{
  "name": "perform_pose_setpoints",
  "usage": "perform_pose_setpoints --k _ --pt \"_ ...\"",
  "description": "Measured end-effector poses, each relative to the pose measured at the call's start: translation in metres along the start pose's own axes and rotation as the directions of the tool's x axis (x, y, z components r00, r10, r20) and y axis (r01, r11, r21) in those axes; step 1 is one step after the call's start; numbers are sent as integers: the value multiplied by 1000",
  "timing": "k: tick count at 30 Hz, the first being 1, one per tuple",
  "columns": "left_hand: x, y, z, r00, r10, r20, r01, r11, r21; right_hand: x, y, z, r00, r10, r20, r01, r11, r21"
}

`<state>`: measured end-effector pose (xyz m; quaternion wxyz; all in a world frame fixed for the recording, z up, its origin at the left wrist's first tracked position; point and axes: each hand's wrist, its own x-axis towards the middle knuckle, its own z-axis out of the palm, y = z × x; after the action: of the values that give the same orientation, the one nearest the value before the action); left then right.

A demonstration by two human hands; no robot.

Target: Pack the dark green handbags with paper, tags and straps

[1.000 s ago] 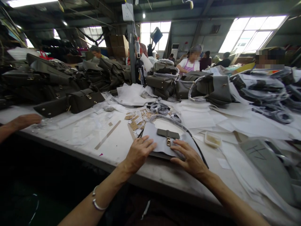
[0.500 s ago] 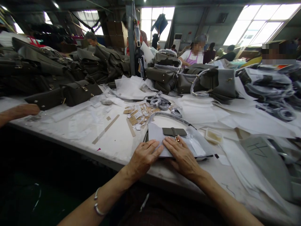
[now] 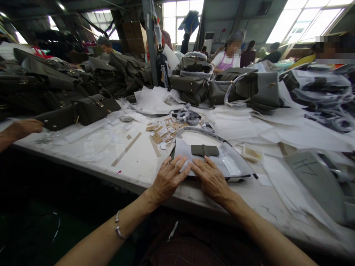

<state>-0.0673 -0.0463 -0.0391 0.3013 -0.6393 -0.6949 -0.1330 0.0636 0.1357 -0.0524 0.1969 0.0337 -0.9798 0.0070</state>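
Observation:
A flat bag wrapped in white paper (image 3: 191,152) lies at the table's near edge, with a dark olive flap strap (image 3: 205,150) showing on top. My left hand (image 3: 169,176) rests flat on the paper's near left corner, fingers spread. Beside it my right hand (image 3: 209,177) lies flat on the paper, fingers reaching to just under the strap, where a small gold clasp shows at the fingertips. Neither hand holds anything. A clear plastic sleeve (image 3: 231,164) covers the bag's right side.
Small paper tags (image 3: 162,131) lie scattered behind the bag, and a shallow white tray (image 3: 252,152) sits to its right. Dark olive bags (image 3: 94,107) are piled at the back and left. Another person's hand (image 3: 23,127) rests on the table's left edge. Workers sit beyond.
Both my hands slid toward each other on the wrapped bag, and the right hand moved left under the strap. The bag shifted slightly nearer the table edge.

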Motion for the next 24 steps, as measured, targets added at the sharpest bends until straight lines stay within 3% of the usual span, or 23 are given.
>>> perform_pose_setpoints --k 3,8,13,19,24 --pt "2 0 2 999 32 -30 -32 999 -5 2 -4 1 1000 14 -3 -14 999 -32" --pt "-3 3 17 997 -57 -45 53 995 -81 1 -7 2 1000 4 14 -3 997 -76" --pt "-12 14 18 998 -44 -36 45 998 32 -3 -10 6 1000 12 -11 -13 993 -116" --pt "-10 17 6 989 72 132 -99 973 210 -1 -11 7 1000 13 -4 -13 992 -126" --pt "9 12 7 943 130 307 -185 970 156 3 -8 4 1000 18 16 -16 993 -121"
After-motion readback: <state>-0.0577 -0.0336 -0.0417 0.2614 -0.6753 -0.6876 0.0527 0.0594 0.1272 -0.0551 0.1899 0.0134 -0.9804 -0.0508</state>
